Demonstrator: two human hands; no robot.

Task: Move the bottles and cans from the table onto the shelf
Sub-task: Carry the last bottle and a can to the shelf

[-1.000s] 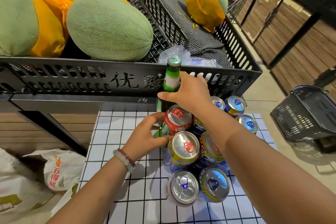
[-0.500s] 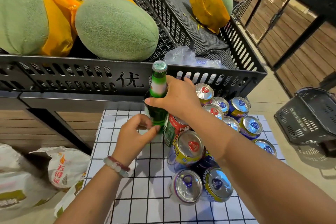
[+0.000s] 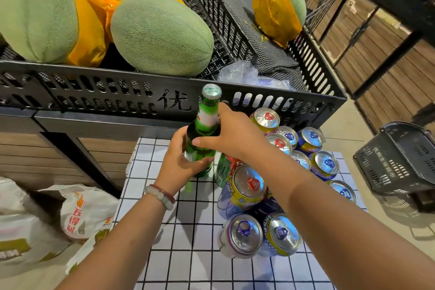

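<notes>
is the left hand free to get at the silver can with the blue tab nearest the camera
Probably not right now. The left hand is wrapped around the green bottle, sharing the grip with the right hand. The path itself looks clear: bare table lies between the left arm and the silver can.

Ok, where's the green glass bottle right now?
In the head view, the green bottle stands upright near the table's far edge, gripped by the left hand and right hand, just left of the cans.
</notes>
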